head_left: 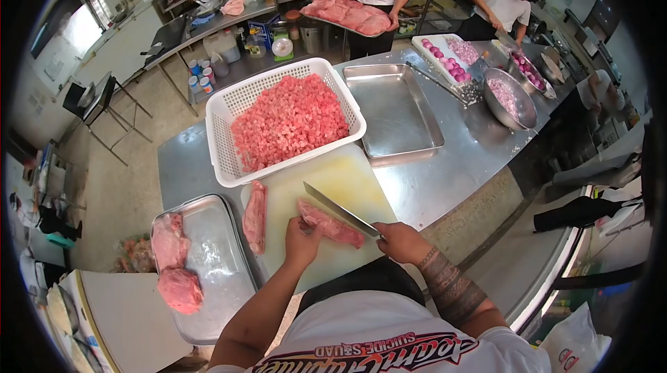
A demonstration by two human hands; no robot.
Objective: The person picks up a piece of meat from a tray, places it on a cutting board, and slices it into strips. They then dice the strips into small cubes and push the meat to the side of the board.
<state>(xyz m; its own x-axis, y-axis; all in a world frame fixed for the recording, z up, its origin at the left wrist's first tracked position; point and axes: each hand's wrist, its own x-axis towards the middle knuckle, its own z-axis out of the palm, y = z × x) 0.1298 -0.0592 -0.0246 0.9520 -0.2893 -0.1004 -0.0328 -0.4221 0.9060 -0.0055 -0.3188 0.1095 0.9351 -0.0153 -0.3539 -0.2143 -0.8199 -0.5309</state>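
My right hand is wrapped round the handle of a long knife, its blade pointing up and left over a strip of raw meat. The fingers of my left hand are curled on the left end of that strip; the fingertips are partly hidden. Beneath lies a pale cutting board. To the left on the board is another long strip of meat, untouched. Behind the board stands a white perforated basket with diced raw meat heaped inside.
A metal tray at left holds two meat pieces. Past the board are a steel pan, a bowl of chopped onion and a white tray of onions. Across the table, one person carries a tray of meat; another cuts at right.
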